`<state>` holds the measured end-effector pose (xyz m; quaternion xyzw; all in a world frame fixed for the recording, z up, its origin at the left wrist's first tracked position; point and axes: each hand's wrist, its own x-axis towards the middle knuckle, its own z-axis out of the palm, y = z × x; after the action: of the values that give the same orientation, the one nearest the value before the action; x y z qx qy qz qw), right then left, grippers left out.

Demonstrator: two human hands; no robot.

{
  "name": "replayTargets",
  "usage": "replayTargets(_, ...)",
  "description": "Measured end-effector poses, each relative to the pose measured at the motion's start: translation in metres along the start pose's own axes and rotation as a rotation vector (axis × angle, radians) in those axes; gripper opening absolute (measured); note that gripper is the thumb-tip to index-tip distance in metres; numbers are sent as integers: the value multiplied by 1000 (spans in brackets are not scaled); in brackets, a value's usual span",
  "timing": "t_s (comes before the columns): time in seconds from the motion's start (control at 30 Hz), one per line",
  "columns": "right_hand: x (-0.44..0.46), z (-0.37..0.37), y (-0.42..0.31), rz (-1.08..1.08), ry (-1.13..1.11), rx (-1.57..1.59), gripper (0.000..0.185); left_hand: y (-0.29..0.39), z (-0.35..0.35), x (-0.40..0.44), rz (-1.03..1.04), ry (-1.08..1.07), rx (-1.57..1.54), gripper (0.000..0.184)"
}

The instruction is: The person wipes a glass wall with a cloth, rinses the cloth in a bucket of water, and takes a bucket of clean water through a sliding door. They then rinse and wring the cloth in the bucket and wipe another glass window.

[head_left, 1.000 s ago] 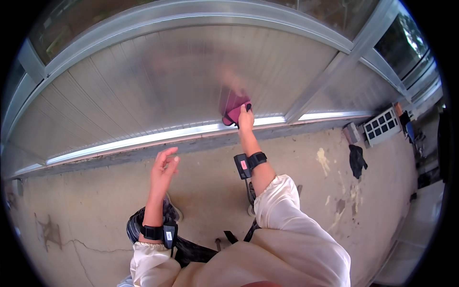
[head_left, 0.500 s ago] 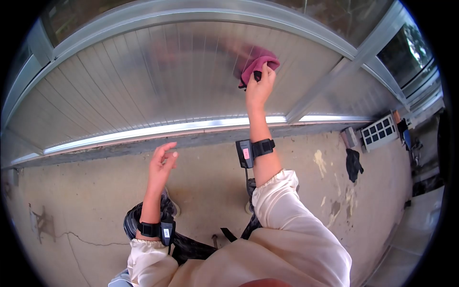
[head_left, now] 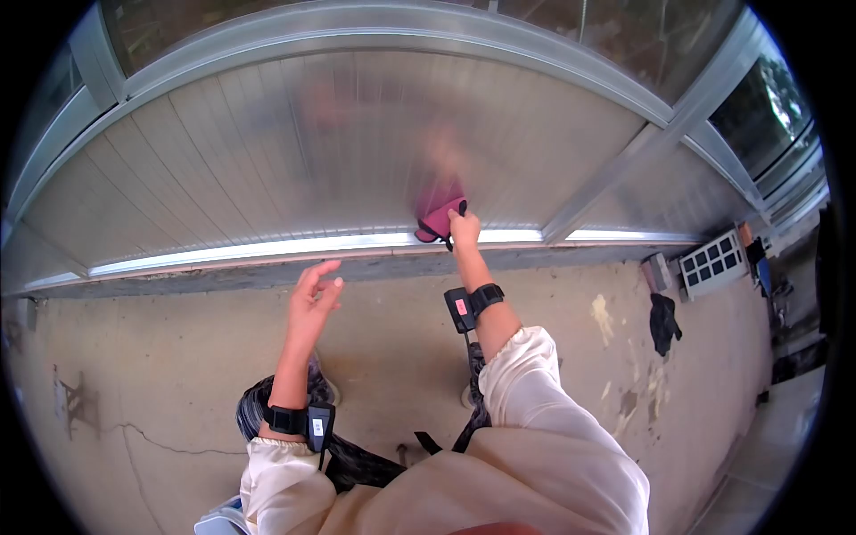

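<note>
Since the right hand [head_left: 465,230], clutching magenta cloth [head_left: 440,218], swept down, wiping reaches low on the grey grooved panel [head_left: 357,143]; left hand [head_left: 312,301] unclenched.

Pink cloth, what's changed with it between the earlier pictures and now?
The right hand carried the pink cloth up the wall panel, then back down to the silver bottom rail, near where it was at first. Nothing was taken hold of or let go; the left hand stays empty, fingers loosely curled.
</note>
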<state>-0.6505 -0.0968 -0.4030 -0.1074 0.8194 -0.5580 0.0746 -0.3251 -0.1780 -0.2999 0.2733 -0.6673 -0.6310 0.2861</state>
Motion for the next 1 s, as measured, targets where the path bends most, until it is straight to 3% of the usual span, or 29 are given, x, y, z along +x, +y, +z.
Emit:
replayTargets(0.1,-20,-44,-118,-469,372,75,29,-2,1,-1,19,1,-7,28)
replayTargets(0.17,-36,-70,-195,-743,389,199,27,-1,0,-4,19,-16,5,28)
replayTargets(0.23,-21,-74,-230,-982,516,98,32,-1,-1,-5,11,-30,28,28)
replayTargets(0.33,-11,-60,-221,-1020,566,70,38,-1,2,-3,14,-37,22,28)
replayTargets(0.57,-24,8,-55,-757,382,-24,44,8,5,-5,25,-64,10,26)
replayTargets(0.63,-29,26,-14,-501,261,-141,36,12,7,-4,22,-59,14,26)
replayTargets(0.77,-16,47,64,-289,57,-421,25,10,6,-4,14,-23,31,26)
replayTargets(0.83,-2,52,89,-239,27,-493,25,8,4,-2,0,30,16,26)
replayTargets(0.9,15,42,83,-168,-144,-615,25,5,0,2,20,71,-21,25)
replayTargets(1.0,22,3,74,-30,-97,-576,33,7,-6,1,-5,105,5,28)
